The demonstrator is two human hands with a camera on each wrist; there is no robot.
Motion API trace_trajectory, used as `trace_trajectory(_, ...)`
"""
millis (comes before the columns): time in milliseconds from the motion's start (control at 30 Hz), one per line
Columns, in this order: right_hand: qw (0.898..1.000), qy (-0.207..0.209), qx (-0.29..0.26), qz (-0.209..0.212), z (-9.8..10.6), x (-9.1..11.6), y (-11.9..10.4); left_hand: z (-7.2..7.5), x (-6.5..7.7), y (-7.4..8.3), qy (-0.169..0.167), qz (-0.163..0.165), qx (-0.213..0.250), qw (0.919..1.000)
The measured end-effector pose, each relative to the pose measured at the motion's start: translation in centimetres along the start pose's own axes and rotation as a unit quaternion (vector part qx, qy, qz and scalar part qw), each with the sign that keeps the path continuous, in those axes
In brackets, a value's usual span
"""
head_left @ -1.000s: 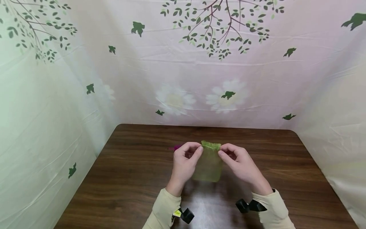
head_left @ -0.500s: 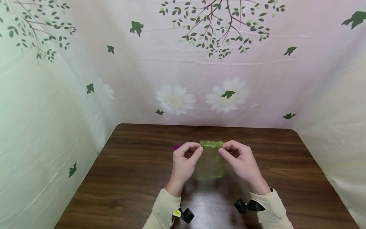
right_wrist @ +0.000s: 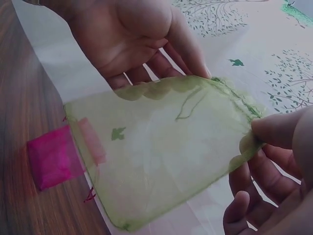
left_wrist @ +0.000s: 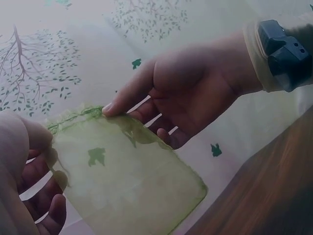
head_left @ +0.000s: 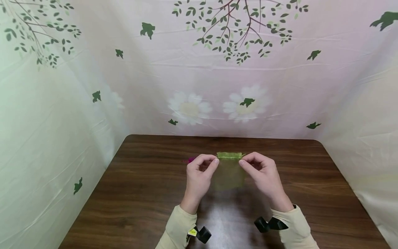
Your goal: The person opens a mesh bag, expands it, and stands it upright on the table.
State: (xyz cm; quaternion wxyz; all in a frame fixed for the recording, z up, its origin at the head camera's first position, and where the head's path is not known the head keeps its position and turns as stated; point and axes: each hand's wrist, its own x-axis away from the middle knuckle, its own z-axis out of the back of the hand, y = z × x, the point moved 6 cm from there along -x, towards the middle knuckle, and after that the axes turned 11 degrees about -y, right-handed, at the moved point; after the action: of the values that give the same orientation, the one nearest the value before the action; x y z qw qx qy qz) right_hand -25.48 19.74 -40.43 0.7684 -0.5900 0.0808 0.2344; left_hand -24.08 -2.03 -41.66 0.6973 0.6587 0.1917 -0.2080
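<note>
One sheer green bag (head_left: 229,171) is pinched by left hand (head_left: 198,178) and right hand (head_left: 264,176), the yellow wrist label (head_left: 193,232) barely legible.

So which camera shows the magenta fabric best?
Right wrist: the magenta fabric appears largest there, on the table, its right part seen through the sheer green bag. Head catches only a small bit beyond the left hand. Left wrist doesn't show it.
</note>
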Motion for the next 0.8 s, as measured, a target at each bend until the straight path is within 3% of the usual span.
trace_trajectory(200, 1.0, 0.015, -0.007, -0.001, 0.05, 0.18, -0.05, 0.38, 0.17, 0.04, 0.012, 0.018, -0.001, 0.9998)
trace_trajectory(567, 1.0, -0.006, 0.013, 0.005, -0.39, 0.46, -0.26, 0.34, 0.35, -0.04, 0.003, 0.01, 0.023, 0.9997)
trace_trajectory(800, 1.0, -0.008, -0.004, 0.012, -0.47, 0.55, -0.44, 0.31, 0.4, 0.05, -0.004, 0.0, 0.018, 0.9998)
